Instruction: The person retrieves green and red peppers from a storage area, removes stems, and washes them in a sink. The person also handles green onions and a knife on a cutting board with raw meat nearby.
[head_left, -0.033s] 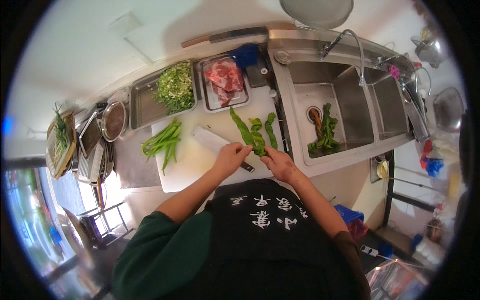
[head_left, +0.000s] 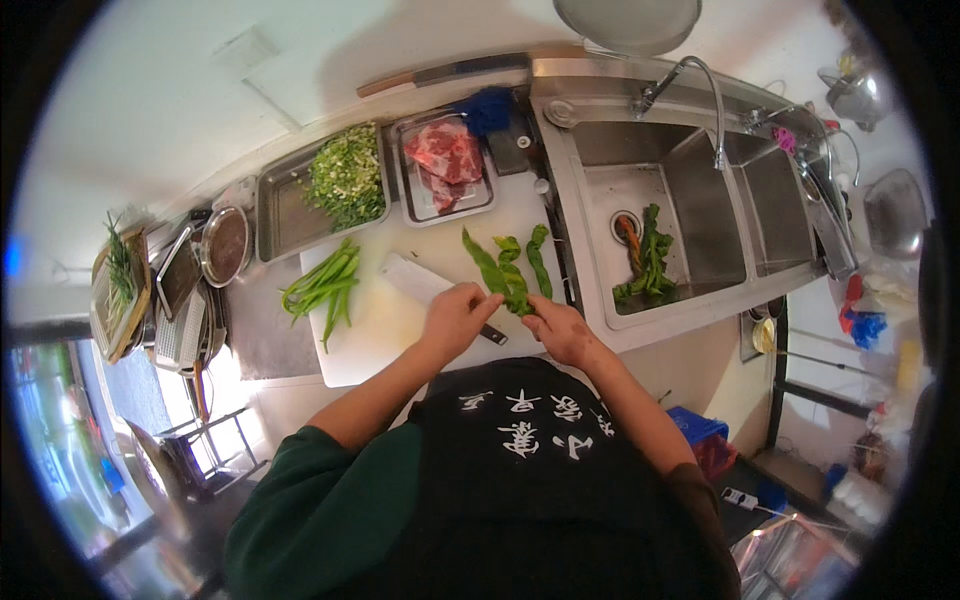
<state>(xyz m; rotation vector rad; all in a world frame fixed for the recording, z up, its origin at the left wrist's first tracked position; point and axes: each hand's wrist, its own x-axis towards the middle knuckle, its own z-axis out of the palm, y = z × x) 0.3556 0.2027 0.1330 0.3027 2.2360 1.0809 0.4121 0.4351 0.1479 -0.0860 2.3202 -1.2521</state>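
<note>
Over the white cutting board [head_left: 360,365], my left hand [head_left: 458,318] and my right hand [head_left: 562,330] meet fingertip to fingertip. Both pinch the near end of a long, wrinkled green pepper [head_left: 484,260]. Close beyond the fingers, another twisted green pepper [head_left: 509,264] overlaps that end, so whether it too is held I cannot tell. A third green pepper [head_left: 540,262] lies apart to the right. Below and beside my left hand rests a cleaver [head_left: 412,277], its blade pointing far left and its dark handle toward me. Left of it sits a pile of long green pepper pieces [head_left: 325,282].
Behind the board stand a metal tray [head_left: 285,208] with chopped greens [head_left: 345,180] and another tray [head_left: 408,205] with raw meat [head_left: 445,160]. At right, a steel sink [head_left: 690,190] holds more green peppers [head_left: 652,255] under a curved faucet [head_left: 719,110]. Pans and graters crowd the left.
The view has shifted very slightly. Both hands keep their pinch on the pepper, and its upper part leans a little lower than before.
</note>
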